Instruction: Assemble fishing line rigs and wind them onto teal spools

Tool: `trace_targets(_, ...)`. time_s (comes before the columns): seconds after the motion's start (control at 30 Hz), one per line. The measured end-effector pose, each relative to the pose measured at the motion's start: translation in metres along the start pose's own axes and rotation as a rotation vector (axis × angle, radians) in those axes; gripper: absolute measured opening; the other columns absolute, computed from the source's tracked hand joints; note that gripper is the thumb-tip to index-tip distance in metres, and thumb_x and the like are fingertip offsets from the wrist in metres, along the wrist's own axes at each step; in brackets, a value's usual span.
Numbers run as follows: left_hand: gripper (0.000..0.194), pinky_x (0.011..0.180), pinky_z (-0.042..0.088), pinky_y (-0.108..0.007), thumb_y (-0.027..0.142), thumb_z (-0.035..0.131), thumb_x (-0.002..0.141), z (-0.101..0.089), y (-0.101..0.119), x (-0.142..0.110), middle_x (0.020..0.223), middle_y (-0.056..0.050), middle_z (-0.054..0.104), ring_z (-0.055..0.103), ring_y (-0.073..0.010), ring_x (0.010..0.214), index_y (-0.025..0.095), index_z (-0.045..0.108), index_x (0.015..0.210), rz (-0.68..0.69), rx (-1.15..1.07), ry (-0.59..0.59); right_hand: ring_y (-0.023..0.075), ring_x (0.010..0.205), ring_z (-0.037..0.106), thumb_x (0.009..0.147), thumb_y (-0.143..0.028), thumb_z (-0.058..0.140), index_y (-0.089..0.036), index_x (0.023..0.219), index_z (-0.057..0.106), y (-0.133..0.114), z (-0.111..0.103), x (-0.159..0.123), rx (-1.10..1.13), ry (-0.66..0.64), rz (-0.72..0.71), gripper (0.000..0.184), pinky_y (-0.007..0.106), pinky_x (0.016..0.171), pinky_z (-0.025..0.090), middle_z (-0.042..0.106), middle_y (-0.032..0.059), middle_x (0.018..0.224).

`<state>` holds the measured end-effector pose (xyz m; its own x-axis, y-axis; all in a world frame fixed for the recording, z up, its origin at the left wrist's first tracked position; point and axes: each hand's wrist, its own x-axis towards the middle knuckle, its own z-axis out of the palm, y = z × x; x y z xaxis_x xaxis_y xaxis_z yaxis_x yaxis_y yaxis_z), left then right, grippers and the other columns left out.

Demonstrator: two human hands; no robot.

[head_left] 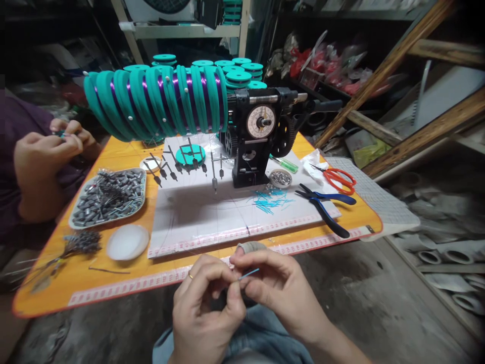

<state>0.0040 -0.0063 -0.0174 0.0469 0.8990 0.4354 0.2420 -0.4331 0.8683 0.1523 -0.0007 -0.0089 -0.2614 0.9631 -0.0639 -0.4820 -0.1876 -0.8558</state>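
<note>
In front of my lap, my left hand (208,298), with a ring on one finger, pinches the near end of a thin blue tube (250,274). My right hand (276,283) is curled close beside it, fingertips almost meeting the left ones; a pale wrap covers one finger. Whatever is between the right fingertips is too small to make out. Beyond the hands, more cut blue tubes (271,200) lie scattered on a white board (204,212). A measuring tape strip (212,235) runs along the board's front edge.
A geared winding machine (252,136) carries teal spools (155,101) of purple line, with grey swivel-like pieces hanging below. Pliers (326,202), red-handled scissors (339,179), a dish of metal bits (280,178) and a tray of grey weights (138,202) surround it. A co-worker's hands (56,144) work at left.
</note>
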Motion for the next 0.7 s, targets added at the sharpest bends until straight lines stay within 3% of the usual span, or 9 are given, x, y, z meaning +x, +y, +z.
trace_targets(0.13, 0.017, 0.054, 0.043, -0.018, 0.006, 0.060, 0.085, 0.002, 0.001, 0.001, 0.075, 0.003, 0.054, 0.051, -0.0095, 0.064, 0.023, 0.057, 0.086, -0.009, -0.005, -0.001, 0.0115, 0.093, 0.070, 0.084, -0.019, 0.075, -0.029, 0.088, 0.079, -0.003, 0.000, 0.001, -0.121, 0.043, -0.087, 0.012, 0.018, 0.084, 0.055, 0.076, 0.0019, 0.093)
trace_targets(0.3, 0.020, 0.055, 0.045, -0.017, 0.005, 0.058, 0.084, 0.005, 0.003, 0.002, 0.078, 0.003, 0.058, 0.053, -0.0091, 0.063, 0.024, 0.057, 0.090, -0.029, -0.049, 0.034, 0.0076, 0.075, 0.069, 0.085, -0.023, 0.074, -0.030, 0.089, 0.078, 0.004, -0.002, 0.002, -0.033, 0.061, -0.029, 0.010, 0.016, 0.074, 0.056, 0.075, 0.0003, 0.093)
trace_targets(0.7, 0.017, 0.054, 0.042, -0.019, 0.006, 0.059, 0.083, 0.004, 0.007, 0.005, 0.070, 0.003, 0.054, 0.047, -0.0087, 0.059, 0.022, 0.056, 0.082, -0.040, -0.015, 0.042, 0.0084, 0.074, 0.066, 0.084, -0.024, 0.075, -0.028, 0.082, 0.078, 0.011, 0.005, 0.000, 0.011, 0.120, -0.037, 0.005, 0.018, 0.074, 0.055, 0.072, 0.0006, 0.092)
